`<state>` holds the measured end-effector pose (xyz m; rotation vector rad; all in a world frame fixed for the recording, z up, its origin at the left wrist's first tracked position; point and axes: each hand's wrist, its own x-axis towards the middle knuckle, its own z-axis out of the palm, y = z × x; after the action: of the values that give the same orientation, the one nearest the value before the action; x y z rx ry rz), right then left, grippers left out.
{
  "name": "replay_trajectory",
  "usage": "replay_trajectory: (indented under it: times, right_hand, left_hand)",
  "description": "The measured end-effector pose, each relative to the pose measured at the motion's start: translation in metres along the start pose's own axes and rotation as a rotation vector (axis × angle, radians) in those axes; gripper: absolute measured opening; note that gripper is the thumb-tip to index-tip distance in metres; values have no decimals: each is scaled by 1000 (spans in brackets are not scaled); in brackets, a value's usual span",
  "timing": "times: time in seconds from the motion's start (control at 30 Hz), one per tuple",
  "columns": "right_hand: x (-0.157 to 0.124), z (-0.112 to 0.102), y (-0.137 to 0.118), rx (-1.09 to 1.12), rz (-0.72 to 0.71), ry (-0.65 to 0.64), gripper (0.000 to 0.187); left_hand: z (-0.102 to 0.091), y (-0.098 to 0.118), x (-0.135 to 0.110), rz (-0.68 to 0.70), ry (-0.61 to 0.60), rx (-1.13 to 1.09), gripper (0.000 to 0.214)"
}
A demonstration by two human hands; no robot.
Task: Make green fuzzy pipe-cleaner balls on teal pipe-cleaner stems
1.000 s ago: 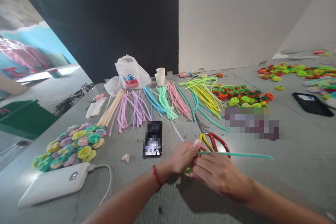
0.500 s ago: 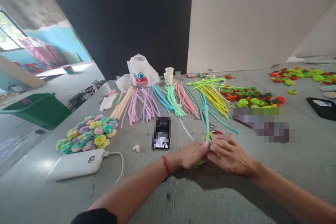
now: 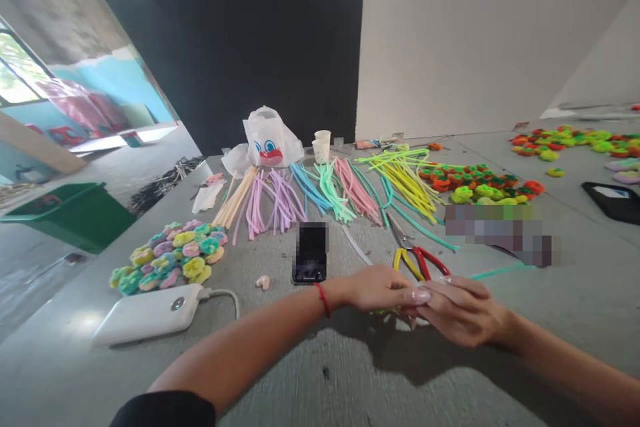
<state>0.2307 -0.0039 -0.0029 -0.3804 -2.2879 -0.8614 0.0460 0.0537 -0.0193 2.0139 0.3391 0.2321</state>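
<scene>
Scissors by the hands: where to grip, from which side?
Grip the scissors' red-and-yellow handle loops, coming from the near side, where the right hand is. They lie flat on the table with the loops facing the person, while the blades point away. The loops are the easiest part to reach, and this keeps the hand off the blades.

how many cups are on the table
2: a white paper cup stands just behind a second white paper cup, both right of the white plastic bag. A small clear item beside them may be a third; too small to tell.
</scene>
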Motion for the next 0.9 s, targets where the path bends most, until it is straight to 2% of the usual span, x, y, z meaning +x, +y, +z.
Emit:
replay_trajectory:
  times: [0.07, 0.1, 0.17, 0.23, 0.3, 0.4, 0.53, 0.63, 0.73, 0.83, 0.9]
  right_hand:
    - [1, 5, -2, 83, 182, -68, 34]
    - [3, 7, -3, 120, 226, -96, 36]
    - [5, 10, -5, 167, 245, -195, 38]
    - [8, 13, -7, 140, 265, -345, 37]
    - [9, 15, -9, 83, 329, -481, 32]
    - [7, 19, -11, 67, 376, -596, 24]
    - [1, 23, -9, 171, 372, -603, 22]
    - [-1, 22, -8, 271, 477, -585, 25]
    - [-3, 20, -8, 399, 544, -631, 24]
    - [-5, 19, -8, 462, 530, -691, 23]
    - [-6, 18, -8, 471, 505, -707, 21]
  left_hand:
    - [1, 5, -5, -35, 19, -97, 77]
    - [2, 8, -7, -67, 34, -126, 73]
    - [3, 13, -13, -110, 14, -96, 48]
    - [4, 16, -17, -167, 49, 62, 30]
    - [4, 14, -19, -212, 156, 226, 18]
    - [2, 8, -23, -261, 356, 338, 15]
    - [0, 2, -32, -257, 481, 263, 25]
    - [3, 1, -37, -229, 553, 90, 33]
    - [5, -4, -39, -251, 573, -120, 44]
    - [4, -10, -40, -254, 569, -238, 40]
    - [3, -11, -40, -245, 586, -214, 34]
